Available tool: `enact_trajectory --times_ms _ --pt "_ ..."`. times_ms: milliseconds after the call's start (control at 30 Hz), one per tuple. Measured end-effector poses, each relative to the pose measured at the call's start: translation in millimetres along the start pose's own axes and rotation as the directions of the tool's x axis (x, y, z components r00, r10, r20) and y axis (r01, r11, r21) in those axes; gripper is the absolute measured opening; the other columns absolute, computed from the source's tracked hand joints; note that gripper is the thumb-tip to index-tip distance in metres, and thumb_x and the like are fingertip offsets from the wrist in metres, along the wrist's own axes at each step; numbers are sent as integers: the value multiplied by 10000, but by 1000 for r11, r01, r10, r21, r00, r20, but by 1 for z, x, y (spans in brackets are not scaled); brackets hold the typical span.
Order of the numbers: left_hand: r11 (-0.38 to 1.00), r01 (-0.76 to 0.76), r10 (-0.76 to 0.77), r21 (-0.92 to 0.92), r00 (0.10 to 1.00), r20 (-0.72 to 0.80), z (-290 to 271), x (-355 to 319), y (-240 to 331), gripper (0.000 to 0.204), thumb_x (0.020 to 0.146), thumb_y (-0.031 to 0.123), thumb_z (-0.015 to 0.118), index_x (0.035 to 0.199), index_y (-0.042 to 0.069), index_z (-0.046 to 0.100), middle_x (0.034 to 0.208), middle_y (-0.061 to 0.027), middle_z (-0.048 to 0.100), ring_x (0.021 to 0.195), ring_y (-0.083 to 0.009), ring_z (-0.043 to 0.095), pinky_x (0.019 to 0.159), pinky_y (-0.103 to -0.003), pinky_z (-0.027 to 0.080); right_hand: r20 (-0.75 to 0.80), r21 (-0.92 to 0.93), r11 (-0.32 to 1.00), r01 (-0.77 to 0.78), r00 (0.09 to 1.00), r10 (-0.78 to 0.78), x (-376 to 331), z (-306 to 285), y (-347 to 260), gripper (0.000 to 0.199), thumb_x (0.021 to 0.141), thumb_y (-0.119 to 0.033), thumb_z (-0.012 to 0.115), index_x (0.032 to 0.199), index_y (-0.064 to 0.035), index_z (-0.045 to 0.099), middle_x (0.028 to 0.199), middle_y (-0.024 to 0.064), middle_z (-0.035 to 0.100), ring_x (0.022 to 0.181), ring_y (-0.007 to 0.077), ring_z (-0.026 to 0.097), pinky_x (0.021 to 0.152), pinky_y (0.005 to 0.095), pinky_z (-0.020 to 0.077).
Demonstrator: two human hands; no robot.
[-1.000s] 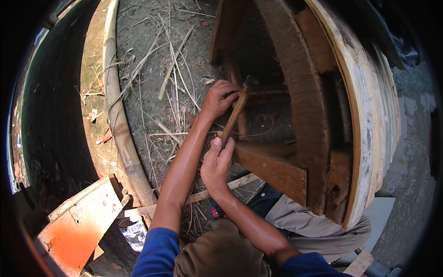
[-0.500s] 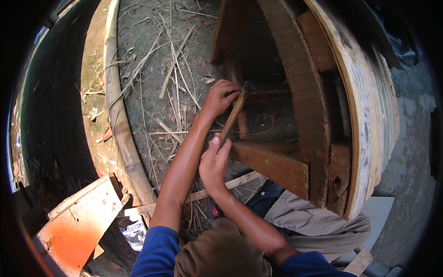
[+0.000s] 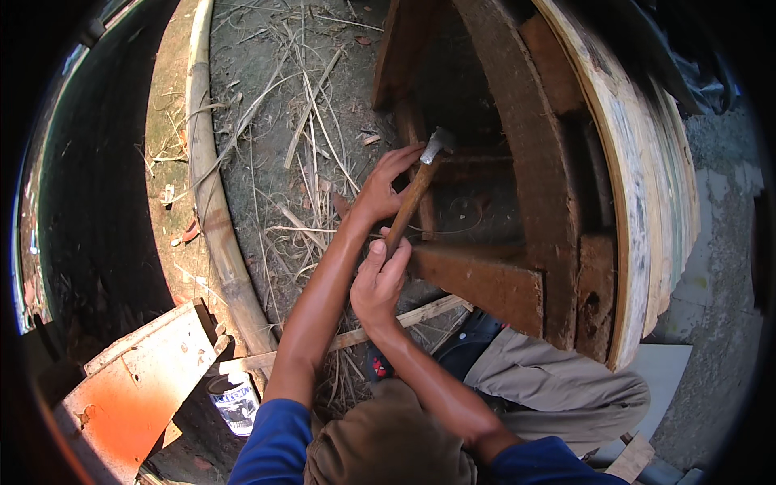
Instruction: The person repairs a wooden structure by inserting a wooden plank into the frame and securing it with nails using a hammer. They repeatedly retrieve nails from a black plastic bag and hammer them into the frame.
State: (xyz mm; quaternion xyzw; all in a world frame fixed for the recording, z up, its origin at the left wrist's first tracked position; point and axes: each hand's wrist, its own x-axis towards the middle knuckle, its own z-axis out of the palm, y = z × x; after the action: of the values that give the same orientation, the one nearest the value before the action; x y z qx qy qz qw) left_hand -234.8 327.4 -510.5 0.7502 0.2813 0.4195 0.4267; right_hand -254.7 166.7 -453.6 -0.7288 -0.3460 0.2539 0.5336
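My right hand point(image 3: 378, 281) is wrapped round the lower wooden handle of a hammer point(image 3: 413, 198). The metal hammer head point(image 3: 436, 145) is up by a thin upright of a brown wooden frame point(image 3: 482, 283). Just left of the head, my left hand point(image 3: 381, 187) has its fingers stretched toward that upright, with the thumb apart from them. Its fingertips lie close beside the head, and the handle partly hides what they touch. No nail or other small piece can be made out there.
Right of the frame stand stacked pale boards point(image 3: 638, 186). A bamboo pole point(image 3: 212, 194) runs along the left, beside dry plant strips point(image 3: 311, 113) on the ground. At lower left are an orange-stained board point(image 3: 133, 396) and a can point(image 3: 234, 404). A wood strip point(image 3: 404, 319) lies below my hands.
The hammer head has tilted up and shows more clearly beside the upright. My left fingers have straightened from a bent, pinched shape. My right hand has hardly moved.
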Motion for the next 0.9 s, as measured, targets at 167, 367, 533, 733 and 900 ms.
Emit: enact_trajectory --times_ms 167,367,533,733,900 --pt "985 120 -131 -127 989 -75 4 -2 -4 893 863 138 778 1597 64 275 1509 -194 506 1407 -318 490 1115 -419 456 1 26 998 -53 999 53 4 5 3 447 1108 -355 438 1305 46 454 939 87 551 652 126 509 609 325 447" --pt "937 266 -254 -228 964 82 -2 -1 7 1094 826 63 820 1647 103 98 1600 -206 372 1435 -326 454 1113 -418 467 -38 -73 993 94 995 -97 2 0 -6 424 1104 -307 455 1304 67 457 1019 188 605 865 277 606 813 420 491" --pt "916 225 -215 -331 974 66 -1 -9 -7 971 872 86 798 1632 67 193 1485 -195 505 1380 -273 479 1145 -387 397 67 42 992 -118 991 115 -9 -4 -19 374 1099 -285 464 1249 58 480 1002 219 612 852 298 603 808 432 489" --pt "639 362 -285 -678 931 229 -6 -21 -31 759 955 -43 496 1639 69 187 1692 -151 220 1568 -284 211 1209 -434 339 -1 -32 998 -47 999 47 4 4 -2 389 1097 -337 473 1197 39 487 853 152 595 677 251 577 669 417 475" --pt "512 518 -463 -686 838 287 -16 -10 -4 600 1090 289 464 1600 22 293 1656 -143 315 1540 -280 287 1165 -444 399 -46 149 989 -20 999 27 0 1 1 447 1101 -390 439 1130 50 510 853 165 601 702 256 584 687 421 474"
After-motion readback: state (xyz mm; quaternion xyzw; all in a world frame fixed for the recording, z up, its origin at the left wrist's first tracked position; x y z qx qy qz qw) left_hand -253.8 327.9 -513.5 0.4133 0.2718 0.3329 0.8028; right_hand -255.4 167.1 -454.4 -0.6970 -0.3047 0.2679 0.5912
